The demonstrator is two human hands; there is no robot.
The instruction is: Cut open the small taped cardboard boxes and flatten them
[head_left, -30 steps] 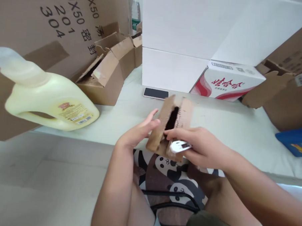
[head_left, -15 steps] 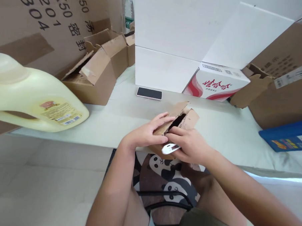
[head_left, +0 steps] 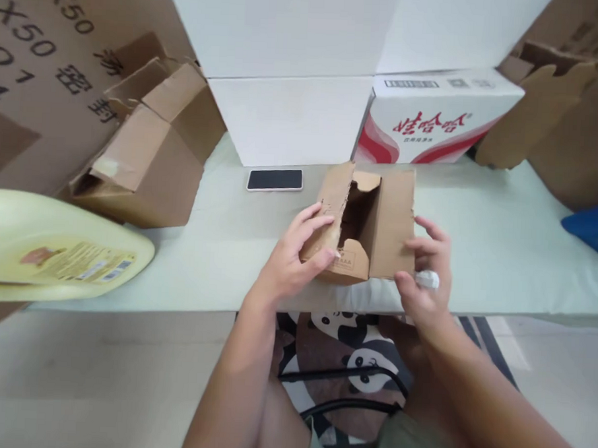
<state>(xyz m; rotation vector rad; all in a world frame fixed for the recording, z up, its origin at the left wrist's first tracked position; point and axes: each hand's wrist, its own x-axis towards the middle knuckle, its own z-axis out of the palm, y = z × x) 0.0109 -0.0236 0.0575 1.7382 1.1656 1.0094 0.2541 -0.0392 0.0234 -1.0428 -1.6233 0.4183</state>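
Cardboard box (head_left: 378,227), near worktop (head_left: 500,259) edge: flaps open. Left hand (head_left: 290,266) grasps left flap; right hand (head_left: 425,295) braces right wall, clutching white item (head_left: 428,278).

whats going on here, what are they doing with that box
A person at a pale table holds a small torn cardboard box with its opening toward the camera. The left hand grips its left flap; the right hand steadies the right side while holding a small white object. A phone lies behind the box, a yellow jug at the left.
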